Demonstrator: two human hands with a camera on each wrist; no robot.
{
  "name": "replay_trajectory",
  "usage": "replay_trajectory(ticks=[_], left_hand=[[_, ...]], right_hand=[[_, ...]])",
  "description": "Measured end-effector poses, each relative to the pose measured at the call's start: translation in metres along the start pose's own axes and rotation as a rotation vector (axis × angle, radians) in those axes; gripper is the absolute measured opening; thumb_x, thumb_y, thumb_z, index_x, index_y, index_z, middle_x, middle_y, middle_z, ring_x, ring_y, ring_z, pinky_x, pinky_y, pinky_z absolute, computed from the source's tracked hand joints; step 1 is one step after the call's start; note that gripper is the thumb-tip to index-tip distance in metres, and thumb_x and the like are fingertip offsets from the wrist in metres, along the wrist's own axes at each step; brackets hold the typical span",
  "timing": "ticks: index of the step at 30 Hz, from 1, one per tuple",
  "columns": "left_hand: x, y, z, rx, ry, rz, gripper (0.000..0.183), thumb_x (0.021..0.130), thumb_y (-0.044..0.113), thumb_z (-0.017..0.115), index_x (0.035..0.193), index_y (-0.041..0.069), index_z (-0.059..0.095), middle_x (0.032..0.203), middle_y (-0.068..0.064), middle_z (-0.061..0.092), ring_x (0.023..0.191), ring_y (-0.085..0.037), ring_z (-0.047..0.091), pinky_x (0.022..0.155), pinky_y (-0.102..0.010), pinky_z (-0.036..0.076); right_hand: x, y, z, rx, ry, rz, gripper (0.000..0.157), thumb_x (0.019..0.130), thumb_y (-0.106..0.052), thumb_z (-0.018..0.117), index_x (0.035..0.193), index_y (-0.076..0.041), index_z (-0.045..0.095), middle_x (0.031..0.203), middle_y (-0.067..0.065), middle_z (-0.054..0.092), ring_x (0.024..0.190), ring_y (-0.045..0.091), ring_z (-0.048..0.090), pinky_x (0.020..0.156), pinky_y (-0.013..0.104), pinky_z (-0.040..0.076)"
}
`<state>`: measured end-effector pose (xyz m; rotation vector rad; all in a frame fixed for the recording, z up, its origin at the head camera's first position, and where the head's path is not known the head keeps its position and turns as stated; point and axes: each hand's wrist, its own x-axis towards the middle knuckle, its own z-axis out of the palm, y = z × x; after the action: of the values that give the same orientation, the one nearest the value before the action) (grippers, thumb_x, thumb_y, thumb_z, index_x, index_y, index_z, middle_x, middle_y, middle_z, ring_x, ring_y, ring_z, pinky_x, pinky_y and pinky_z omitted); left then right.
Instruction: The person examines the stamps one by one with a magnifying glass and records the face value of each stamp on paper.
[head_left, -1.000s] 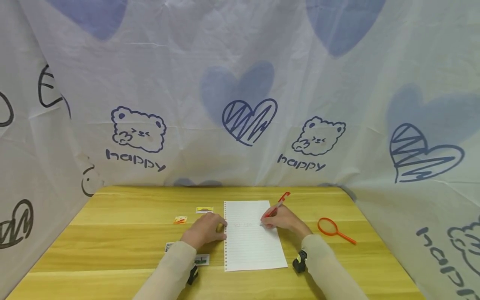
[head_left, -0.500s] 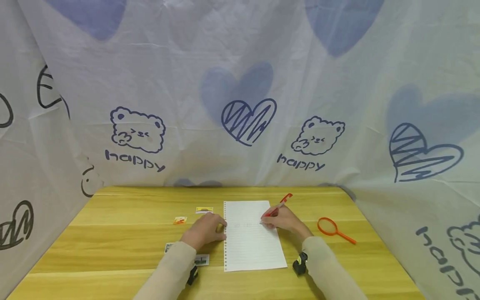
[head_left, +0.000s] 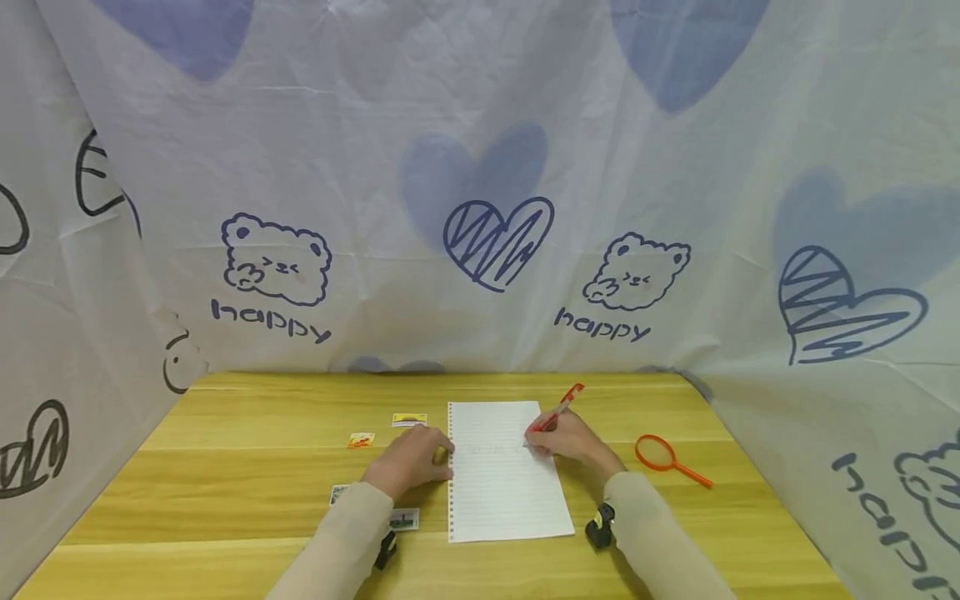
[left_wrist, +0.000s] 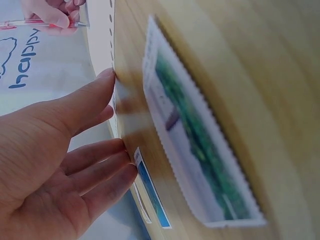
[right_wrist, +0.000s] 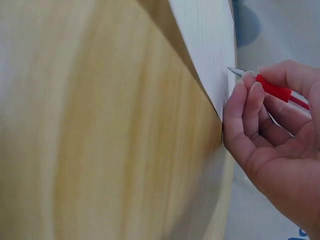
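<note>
four stamps (head_left: pixel 361 440) are lying about your left hand (head_left: pixel 405 462), whose loosely spread fingers are holding nothing but touching the holed edge of the sheet (head_left: pixel 502 492). that is lying flat; toward its right edge your right hand (head_left: pixel 566 439) is pinching a pen (head_left: pixel 572 394), tip down. a magnifier (head_left: pixel 693 476) is lying farther right.

2 sleeved forearms (head_left: pixel 337 537) reach forward, left hand (head_left: pixel 407 461) loosely extended, right hand (head_left: pixel 570 437) curled in a pinch.
</note>
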<state>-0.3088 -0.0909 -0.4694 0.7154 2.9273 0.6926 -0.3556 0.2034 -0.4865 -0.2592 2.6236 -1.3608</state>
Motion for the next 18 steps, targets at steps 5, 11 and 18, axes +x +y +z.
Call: replay_trajectory(ticks=[5, 11, 18], left_hand=[[0.000, 0.000, 0.000, 0.005, -0.007, -0.006, 0.034, 0.084, 0.017, 0.086, 0.114, 0.003, 0.077, 0.125, -0.015, 0.074, 0.121, -0.037, 0.065, 0.109, -0.052, 0.050], [0.000, 0.001, -0.001, 0.002, -0.012, -0.014, 0.034, 0.084, 0.018, 0.086, 0.114, 0.003, 0.077, 0.126, -0.015, 0.074, 0.121, -0.037, 0.065, 0.109, -0.052, 0.050], [0.000, 0.000, 0.000, 0.011, 0.000, -0.010, 0.034, 0.083, 0.018, 0.086, 0.113, 0.004, 0.078, 0.125, -0.014, 0.074, 0.120, -0.036, 0.065, 0.108, -0.052, 0.050]], right_hand=[[0.000, 0.000, 0.001, -0.024, -0.008, -0.031, 0.013, 0.093, -0.016, 0.076, 0.098, -0.004, 0.077, 0.073, 0.004, 0.065, 0.064, 0.013, 0.055, 0.058, 0.022, 0.044], [-0.004, -0.001, -0.002, -0.019, -0.010, -0.039, 0.014, 0.093, -0.016, 0.075, 0.101, -0.005, 0.076, 0.074, 0.005, 0.066, 0.065, 0.014, 0.056, 0.058, 0.023, 0.045], [-0.008, -0.003, -0.011, -0.029, -0.029, -0.046, 0.015, 0.095, -0.015, 0.072, 0.106, -0.005, 0.075, 0.085, 0.007, 0.070, 0.070, 0.015, 0.059, 0.064, 0.026, 0.052]])
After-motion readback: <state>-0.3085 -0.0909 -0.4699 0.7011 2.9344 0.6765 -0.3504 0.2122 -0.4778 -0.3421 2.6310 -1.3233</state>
